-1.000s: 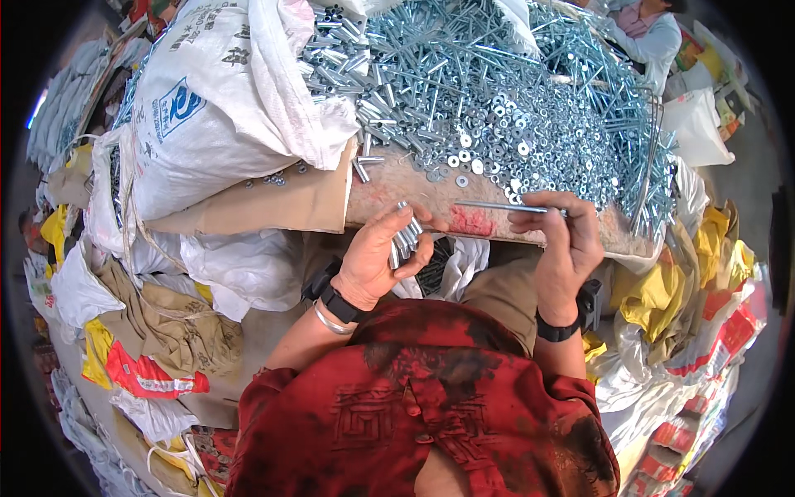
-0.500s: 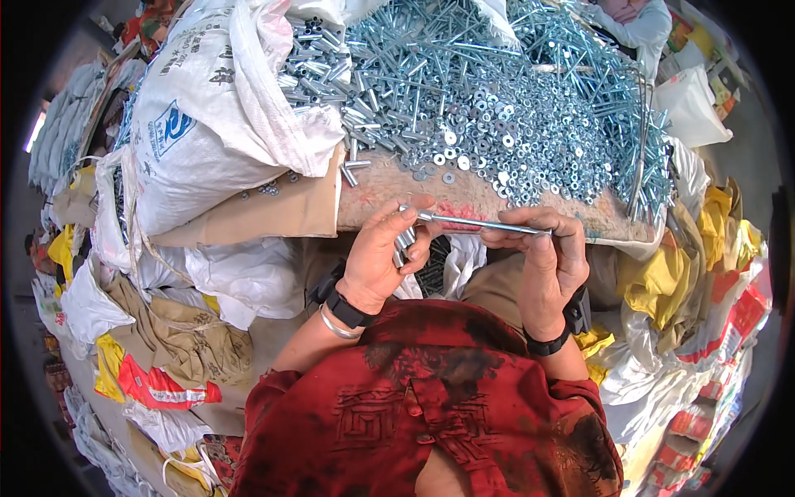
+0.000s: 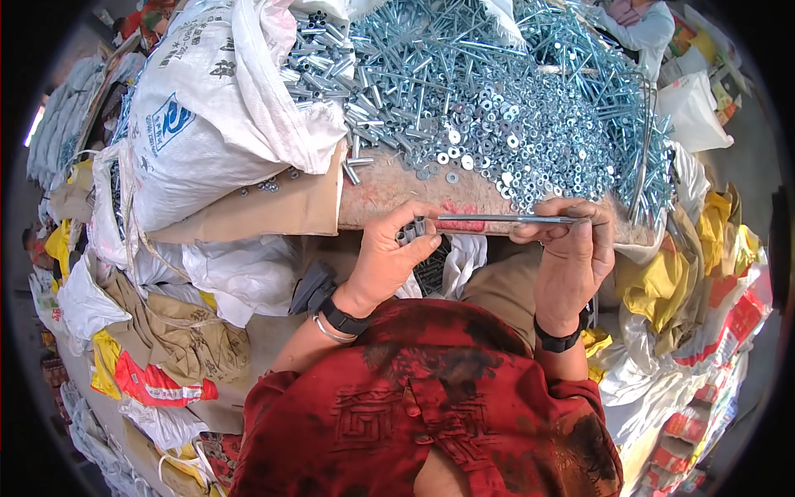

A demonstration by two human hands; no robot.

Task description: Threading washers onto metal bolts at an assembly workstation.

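My left hand (image 3: pixel 379 258) is closed around several short shiny metal sleeves (image 3: pixel 411 232), held in front of the table edge. My right hand (image 3: pixel 573 258) pinches what looks like a long thin bolt (image 3: pixel 489 219) between thumb and fingers. It lies almost level, its left end close to the sleeves at my left fingertips. Whether it touches them I cannot make out. Beyond both hands, a heap of loose washers and nuts (image 3: pixel 520 141) covers the worktop, with more sleeves (image 3: pixel 377 116) on its left and long bolts (image 3: pixel 464 45) behind.
A white woven sack (image 3: pixel 199 141) rests on cardboard (image 3: pixel 257 213) at the left. The worktop's bare front edge (image 3: pixel 385 199) runs just past my hands. Yellow cloth or sacking (image 3: pixel 662 277) lies at right, crumpled sacks (image 3: pixel 178 327) at left. Another person's sleeve (image 3: pixel 646 31) shows at the far right.
My right hand has moved right and slightly up with the bolt, which now lies more level. The left hand has turned a little, with the sleeves still in it.
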